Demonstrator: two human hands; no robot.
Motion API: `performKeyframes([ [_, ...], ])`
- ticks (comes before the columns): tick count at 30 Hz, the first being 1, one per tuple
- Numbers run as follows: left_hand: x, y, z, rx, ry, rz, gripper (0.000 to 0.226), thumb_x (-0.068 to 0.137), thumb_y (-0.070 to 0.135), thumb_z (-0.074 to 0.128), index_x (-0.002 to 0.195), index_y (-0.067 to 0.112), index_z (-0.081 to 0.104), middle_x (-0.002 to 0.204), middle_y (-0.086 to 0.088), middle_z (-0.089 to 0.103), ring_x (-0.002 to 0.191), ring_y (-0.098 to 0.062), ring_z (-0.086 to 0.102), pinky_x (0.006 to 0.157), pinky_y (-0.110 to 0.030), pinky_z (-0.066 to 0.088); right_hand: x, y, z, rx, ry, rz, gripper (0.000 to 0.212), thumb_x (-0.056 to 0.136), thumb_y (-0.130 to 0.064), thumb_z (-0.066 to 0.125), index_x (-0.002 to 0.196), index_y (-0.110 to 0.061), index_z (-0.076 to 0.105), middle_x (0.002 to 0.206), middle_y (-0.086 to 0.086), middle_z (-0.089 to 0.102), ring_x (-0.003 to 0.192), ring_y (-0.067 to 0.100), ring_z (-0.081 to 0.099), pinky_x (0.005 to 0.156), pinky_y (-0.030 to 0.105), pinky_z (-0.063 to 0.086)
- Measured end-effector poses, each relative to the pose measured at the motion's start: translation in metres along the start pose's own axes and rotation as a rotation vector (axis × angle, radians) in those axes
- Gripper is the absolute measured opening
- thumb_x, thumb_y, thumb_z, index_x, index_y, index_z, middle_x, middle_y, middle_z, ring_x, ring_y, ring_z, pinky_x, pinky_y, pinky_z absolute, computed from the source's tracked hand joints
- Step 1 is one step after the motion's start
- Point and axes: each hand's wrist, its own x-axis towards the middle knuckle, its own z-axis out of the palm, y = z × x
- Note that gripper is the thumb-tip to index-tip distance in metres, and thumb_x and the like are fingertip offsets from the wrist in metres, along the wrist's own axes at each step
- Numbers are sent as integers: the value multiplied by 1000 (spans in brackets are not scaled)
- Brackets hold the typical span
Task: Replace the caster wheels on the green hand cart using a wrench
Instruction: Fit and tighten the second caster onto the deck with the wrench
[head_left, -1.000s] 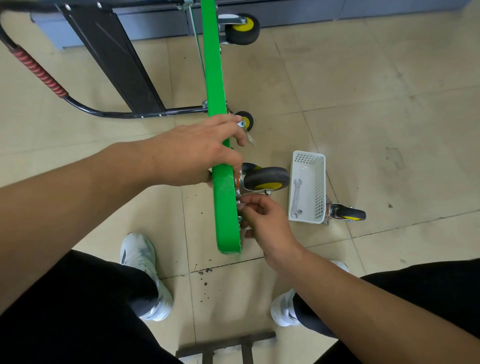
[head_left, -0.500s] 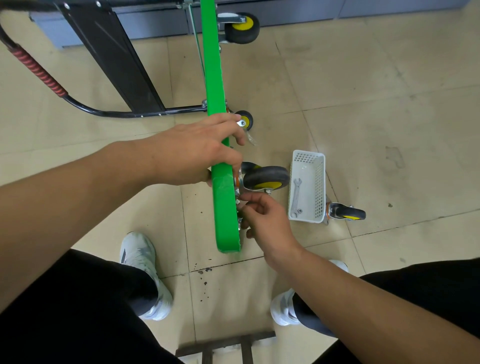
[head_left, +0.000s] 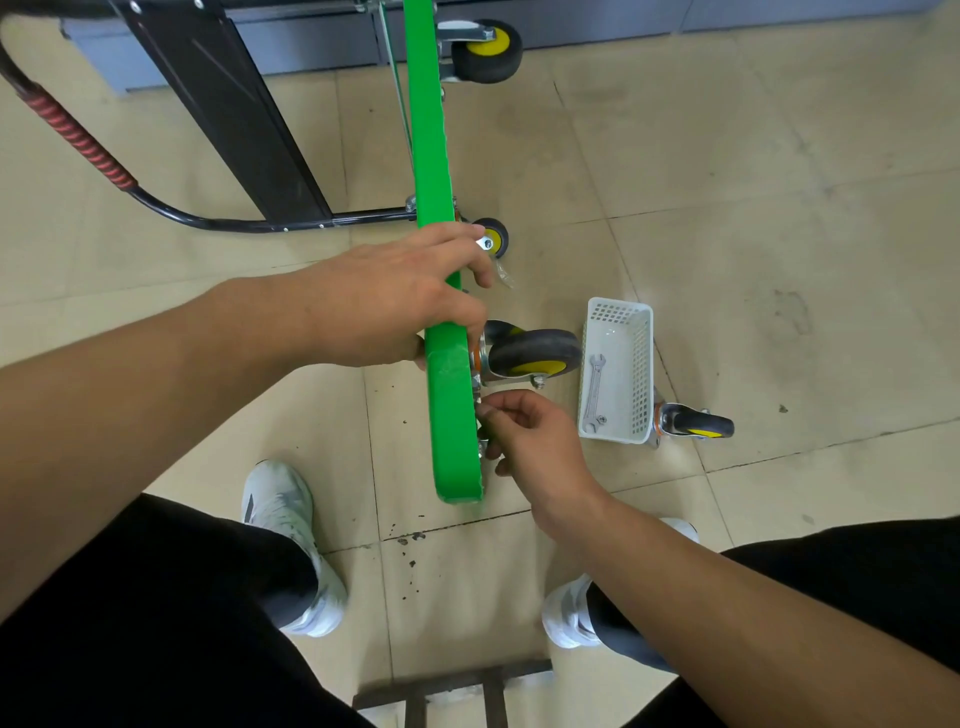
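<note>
The green cart deck (head_left: 441, 405) stands on its long edge on the tiled floor (head_left: 779, 182), its underside facing right. A black caster wheel (head_left: 535, 353) with a yellow hub is mounted on that underside near the deck's near end.

The left hand (head_left: 395, 306) grips the deck's top edge just beyond this caster, fingers curled over to the underside. A small silver nut (head_left: 485, 242) shows at its fingertips.

The right hand (head_left: 535, 441) is against the underside just below the caster. Its thumb and forefinger are pinched together at the mounting plate, but I cannot tell whether anything is between them.

To the right of the deck, near the caster, sits a white basket (head_left: 641, 364) with a wrench (head_left: 594, 392) lying inside. A loose caster (head_left: 696, 423) lies just behind the basket's far side. Another caster (head_left: 485, 49) is mounted at the deck's far end, and the black handle (head_left: 78, 135) with its red grip extends to the deck's left.
</note>
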Motion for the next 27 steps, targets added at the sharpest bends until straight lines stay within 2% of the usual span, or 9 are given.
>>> performKeyframes([
  [5, 0, 0, 0, 2, -13, -6, 41, 73, 24, 87, 105, 37, 65, 145, 3, 37, 152, -29, 11, 98, -54, 53, -1, 2, -1, -4, 24, 9, 11, 98, -17, 66, 101, -8, 71, 97, 21, 71, 74, 17, 60, 52, 17, 47],
  [11, 0, 0, -1, 3, -12, -16, 42, 73, 24, 88, 105, 37, 64, 144, 3, 36, 152, -28, 12, 91, -56, 56, 1, 0, 2, 47, -18, -14, 16, 98, -16, 67, 113, -19, 69, 98, 22, 71, 69, 15, 60, 58, 28, 47],
  [16, -1, 0, 0, 5, -5, -11, 41, 73, 23, 88, 105, 36, 65, 144, 2, 37, 152, -29, 12, 95, -55, 54, -1, -1, 2, 52, -29, -19, 14, 98, -12, 67, 111, -14, 71, 96, 20, 72, 70, 11, 62, 55, 19, 48],
  [21, 0, -1, 1, -1, -1, -4, 42, 73, 24, 88, 105, 37, 64, 143, 3, 36, 152, -29, 12, 98, -55, 52, 1, 2, 0, 28, -12, -15, 10, 97, -16, 69, 106, -12, 71, 96, 21, 72, 67, 12, 60, 52, 21, 47],
  [27, 0, -1, 0, 1, 4, 1, 43, 73, 24, 88, 105, 38, 64, 142, 4, 35, 152, -29, 13, 96, -56, 53, 2, 4, 0, 9, -11, -19, 13, 97, -21, 70, 103, -10, 72, 95, 19, 72, 71, 13, 61, 53, 17, 47],
])
